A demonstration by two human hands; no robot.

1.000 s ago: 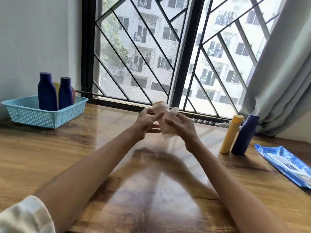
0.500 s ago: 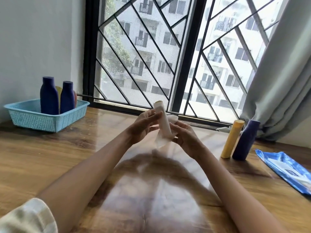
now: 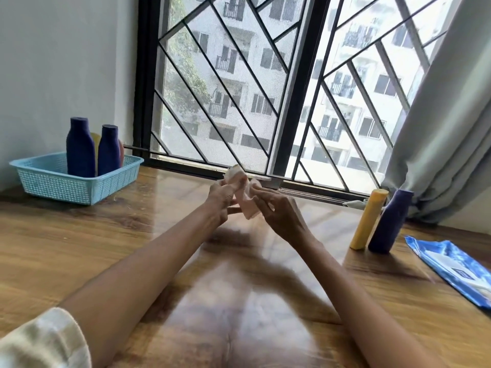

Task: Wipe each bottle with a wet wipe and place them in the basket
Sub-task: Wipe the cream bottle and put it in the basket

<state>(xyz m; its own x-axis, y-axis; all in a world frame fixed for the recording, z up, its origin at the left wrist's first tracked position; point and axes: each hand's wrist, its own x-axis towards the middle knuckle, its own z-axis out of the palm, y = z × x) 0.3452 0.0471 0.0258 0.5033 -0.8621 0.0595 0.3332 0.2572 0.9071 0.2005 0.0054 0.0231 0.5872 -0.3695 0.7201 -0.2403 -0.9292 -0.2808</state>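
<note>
Above the middle of the wooden table my left hand (image 3: 221,199) grips a pale pink bottle (image 3: 240,191), tilted with its cap toward the window. My right hand (image 3: 279,212) presses a white wet wipe (image 3: 252,185) against the bottle's right side. At the far left, a light blue basket (image 3: 53,183) holds two dark blue bottles (image 3: 79,148), with a yellow one and an orange one partly hidden behind them. At the right stand a yellow bottle (image 3: 368,219) and a dark blue bottle (image 3: 389,221), side by side.
A blue wet wipe pack (image 3: 454,264) lies flat at the right edge of the table. The barred window runs along the table's far edge. A grey curtain (image 3: 446,128) hangs at the right, behind the two standing bottles.
The pink bottle has tilted and turned between my hands, and the wipe has shifted along its side. Basket and standing bottles have not moved.
</note>
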